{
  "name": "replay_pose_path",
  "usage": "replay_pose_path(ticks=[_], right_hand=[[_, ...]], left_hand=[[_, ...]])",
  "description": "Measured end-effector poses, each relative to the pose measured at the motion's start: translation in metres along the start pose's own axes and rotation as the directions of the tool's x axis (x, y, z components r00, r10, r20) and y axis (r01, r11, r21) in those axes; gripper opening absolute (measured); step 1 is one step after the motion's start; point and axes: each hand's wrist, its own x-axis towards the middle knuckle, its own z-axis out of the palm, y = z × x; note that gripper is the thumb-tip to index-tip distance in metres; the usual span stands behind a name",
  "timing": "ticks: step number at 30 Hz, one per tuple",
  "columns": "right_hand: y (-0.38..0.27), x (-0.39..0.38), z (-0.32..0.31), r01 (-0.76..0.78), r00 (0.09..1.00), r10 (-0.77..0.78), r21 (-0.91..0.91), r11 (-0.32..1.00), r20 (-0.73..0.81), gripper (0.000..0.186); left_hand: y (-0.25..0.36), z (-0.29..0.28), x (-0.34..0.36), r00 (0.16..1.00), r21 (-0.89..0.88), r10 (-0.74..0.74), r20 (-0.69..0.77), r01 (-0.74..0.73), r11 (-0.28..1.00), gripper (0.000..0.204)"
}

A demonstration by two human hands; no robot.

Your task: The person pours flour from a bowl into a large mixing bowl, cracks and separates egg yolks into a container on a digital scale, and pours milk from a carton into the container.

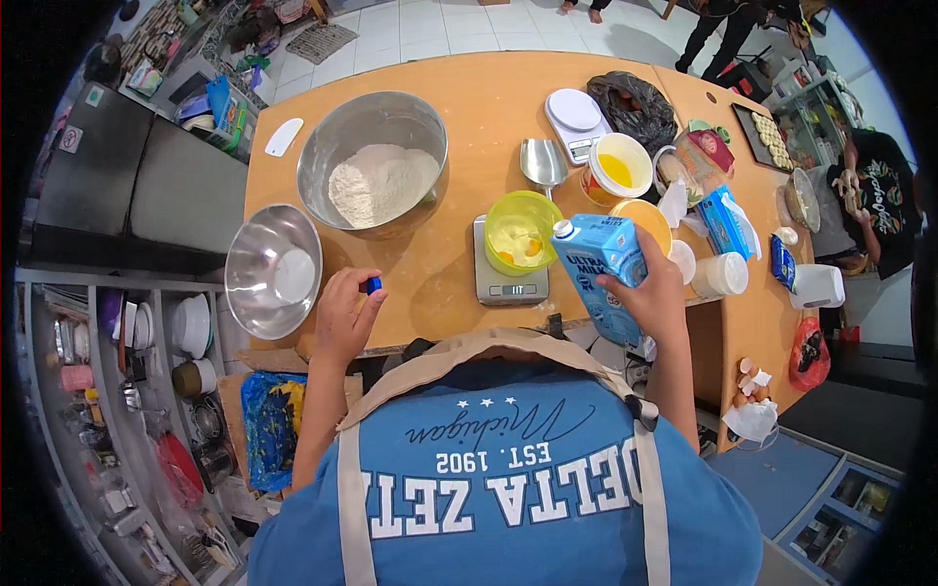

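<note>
My right hand [653,285] is wrapped round a blue milk carton [611,259], tilted left so that its white spout sits beside the rim of a yellow-green bowl [503,207]. No stream shows at the spout. Inside the bowl lie egg yolks [532,246] and pale liquid. It stands on a silver digital scale [486,285] with a lit display. Between the thumb and finger of my left hand [344,314] is a small blue cap [374,284], above the table's near edge. Left of that hand stands a shiny steel bowl [256,278] with a whitish round patch inside.
A large steel mixing bowl [318,132] holds flour. Beyond the green bowl are a metal scoop [543,161], a white scale [575,109] and a tub of yellow liquid [618,172]. Eggs and shells [750,386] lie at the right edge. A co-worker [874,195] works at far right.
</note>
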Motion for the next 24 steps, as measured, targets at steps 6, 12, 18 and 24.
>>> replay_pose_path(ticks=[6, 12, 18, 24], right_hand=[[-0.005, 0.0, -0.001, -0.011, 0.997, 0.022, 0.145, 0.989, -0.072, 0.078], [0.001, -0.003, 0.002, -0.009, 0.999, 0.012, 0.073, 0.997, -0.043, 0.077], [-0.006, -0.003, 0.0, -0.036, 0.998, 0.039, -0.047, 0.998, 0.05, 0.078], [-0.012, -0.004, -0.001, -0.054, 0.991, 0.069, -0.122, 0.991, 0.117, 0.076]], left_hand=[[0.0, 0.001, 0.001, 1.0, 0.017, 0.026, -0.014, -0.025, 1.0, 0.028], [0.003, 0.0, 0.001, 1.0, 0.011, 0.015, -0.009, -0.015, 1.0, 0.028], [0.001, 0.001, -0.001, 1.0, 0.016, 0.003, -0.008, -0.003, 1.0, 0.029], [0.002, -0.001, -0.001, 1.0, 0.009, 0.009, -0.01, -0.009, 1.0, 0.029]])
